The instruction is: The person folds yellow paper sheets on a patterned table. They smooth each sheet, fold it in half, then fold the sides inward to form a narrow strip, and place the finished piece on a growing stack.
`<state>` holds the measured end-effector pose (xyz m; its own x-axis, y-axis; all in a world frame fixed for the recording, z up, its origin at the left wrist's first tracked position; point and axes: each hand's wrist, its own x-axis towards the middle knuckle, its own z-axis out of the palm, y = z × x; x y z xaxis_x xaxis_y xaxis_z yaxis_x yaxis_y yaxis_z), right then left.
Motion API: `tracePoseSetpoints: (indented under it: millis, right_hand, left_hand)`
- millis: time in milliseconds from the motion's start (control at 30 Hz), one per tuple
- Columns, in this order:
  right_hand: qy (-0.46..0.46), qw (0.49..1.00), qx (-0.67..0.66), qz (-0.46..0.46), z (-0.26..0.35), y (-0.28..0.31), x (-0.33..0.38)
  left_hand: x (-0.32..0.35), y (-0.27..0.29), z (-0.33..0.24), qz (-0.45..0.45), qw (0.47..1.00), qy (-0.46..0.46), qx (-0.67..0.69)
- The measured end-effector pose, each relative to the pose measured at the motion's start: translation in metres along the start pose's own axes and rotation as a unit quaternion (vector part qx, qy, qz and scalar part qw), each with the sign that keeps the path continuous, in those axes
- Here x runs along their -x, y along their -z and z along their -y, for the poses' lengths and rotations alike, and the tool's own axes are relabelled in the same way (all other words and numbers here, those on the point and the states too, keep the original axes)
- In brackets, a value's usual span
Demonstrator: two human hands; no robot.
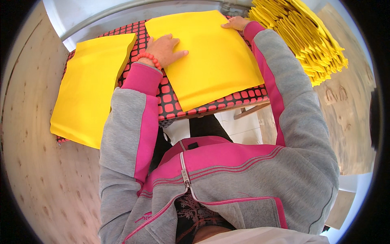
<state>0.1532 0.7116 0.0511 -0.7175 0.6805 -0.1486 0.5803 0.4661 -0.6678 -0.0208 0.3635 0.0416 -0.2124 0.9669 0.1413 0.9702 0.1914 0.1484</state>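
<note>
Left hand [164, 49] presses flat, fingers spread, on the near-left part of the yellow sheet [211, 57] lying on the red-and-black checked table [170, 101]. Right hand [235, 23] rests open at the sheet's far edge. Left lies a yellow stack [91, 87]; far right, a heap of folded yellow pieces [302, 36].

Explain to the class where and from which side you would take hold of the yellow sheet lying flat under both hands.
Probably its near edge: the yellow sheet lies flat, and that edge reaches the rim of the checked table, so fingers can pinch it from the person's side. The left hand and right hand only rest on top.
</note>
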Motion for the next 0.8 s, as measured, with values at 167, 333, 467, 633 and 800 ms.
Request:
tracePoseSetpoints:
  millis: [167, 333, 467, 633, 800]
  right_hand:
    - [0.274, 0.830, 0.454, -0.173, 0.024, -0.023, 0.032]
    - [0.017, 0.955, 0.297, -0.013, 0.038, 0.002, 0.036]
    - [-0.071, 0.989, -0.059, 0.117, 0.015, 0.025, 0.044]
    - [-0.093, 0.989, -0.008, 0.114, 0.010, 0.028, 0.053]
    - [-0.040, 0.995, 0.056, 0.078, -0.007, 0.021, 0.041]
  left_hand:
    - [-0.002, 0.000, 0.000, -0.030, 0.999, -0.006, -0.037]
    - [-0.011, -0.024, 0.022, -0.071, 0.996, -0.042, -0.022]
    - [-0.018, -0.040, 0.044, -0.109, 0.990, -0.083, -0.020]
    - [-0.025, -0.044, 0.055, -0.064, 0.995, -0.071, -0.009]
    - [-0.024, -0.046, 0.059, -0.106, 0.990, -0.086, -0.028]
